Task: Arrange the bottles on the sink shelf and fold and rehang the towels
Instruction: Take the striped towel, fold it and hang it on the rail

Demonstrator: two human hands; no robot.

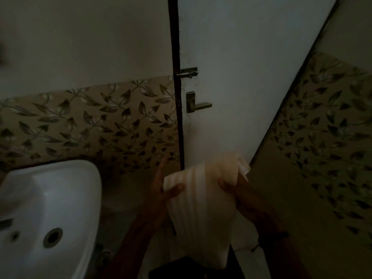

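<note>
A pale striped towel [201, 200] hangs in front of me at lower centre, its top edge stretched between both hands and its length drooping toward the floor. My left hand [163, 190] pinches the towel's left top corner, thumb on the front and fingers pointing up behind. My right hand [233, 188] grips the right top corner, where the cloth bunches into a folded end [242, 166]. No bottles and no shelf are in view. The room is dim.
A white wash basin [50, 208] with its drain [52, 236] fills the lower left. A white door [241, 77] with a bolt [188, 72] and lever handle [198, 103] stands straight ahead. Leaf-patterned tiles [90, 121] cover both side walls.
</note>
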